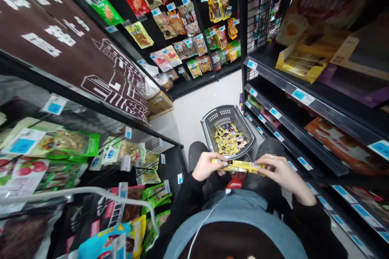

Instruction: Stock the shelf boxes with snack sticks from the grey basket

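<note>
Both hands hold a bundle of long yellow snack sticks [240, 166] crosswise over my knees. My left hand [206, 166] is closed on its left end. My right hand [281, 174] is closed on its right end, a ring showing on one finger. Just beyond the hands a grey plastic shopping basket [209, 129] sits on the floor, holding several small yellow and dark packets [229, 139]. Something red [237, 180] lies in my lap under the sticks.
Dark shop shelves [304, 129] with blue price tags stand close on the right. Hanging snack bags [73, 141] fill the rack on the left, and more bags [188, 20] line the far wall. A cardboard box [159, 103] rests on the pale floor [194, 109].
</note>
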Motion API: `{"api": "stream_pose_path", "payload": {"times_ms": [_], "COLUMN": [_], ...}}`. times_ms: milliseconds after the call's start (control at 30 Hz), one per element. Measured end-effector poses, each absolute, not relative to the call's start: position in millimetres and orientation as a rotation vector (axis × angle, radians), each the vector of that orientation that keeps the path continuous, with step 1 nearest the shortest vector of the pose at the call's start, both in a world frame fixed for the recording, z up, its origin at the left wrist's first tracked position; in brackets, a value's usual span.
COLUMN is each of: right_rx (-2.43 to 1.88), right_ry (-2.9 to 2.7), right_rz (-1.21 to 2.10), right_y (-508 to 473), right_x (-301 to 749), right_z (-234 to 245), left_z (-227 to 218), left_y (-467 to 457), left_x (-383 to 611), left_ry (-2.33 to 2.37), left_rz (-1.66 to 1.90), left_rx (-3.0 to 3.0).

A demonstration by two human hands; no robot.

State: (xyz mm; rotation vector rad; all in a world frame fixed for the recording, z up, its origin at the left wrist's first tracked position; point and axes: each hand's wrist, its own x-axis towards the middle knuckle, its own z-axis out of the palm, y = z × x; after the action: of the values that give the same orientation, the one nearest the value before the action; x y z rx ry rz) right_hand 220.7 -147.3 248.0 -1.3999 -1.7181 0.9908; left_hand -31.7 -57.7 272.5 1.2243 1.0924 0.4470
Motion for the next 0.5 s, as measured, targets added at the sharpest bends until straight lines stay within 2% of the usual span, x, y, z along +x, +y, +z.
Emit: {"api": "stream_pose_path", "payload": {"times_ms": [333,500], "right_rx": [-1.268,-1.316], "right_ry": [-1.478,-1.603], "right_rz": [0.807,0.664], "right_y": [-155.5,-157.4], "right_x": [219.1,217.8], "right_z": [249.7,250.9], "left_z": [279.7,279.1], "left_y": [-58.5,-61.5], "left_x": [-25.7,-23.5], "left_ry": [1.095,1.101], "left_rz": [0.496,0.486], "left_rx": [1.142,1.131]}}
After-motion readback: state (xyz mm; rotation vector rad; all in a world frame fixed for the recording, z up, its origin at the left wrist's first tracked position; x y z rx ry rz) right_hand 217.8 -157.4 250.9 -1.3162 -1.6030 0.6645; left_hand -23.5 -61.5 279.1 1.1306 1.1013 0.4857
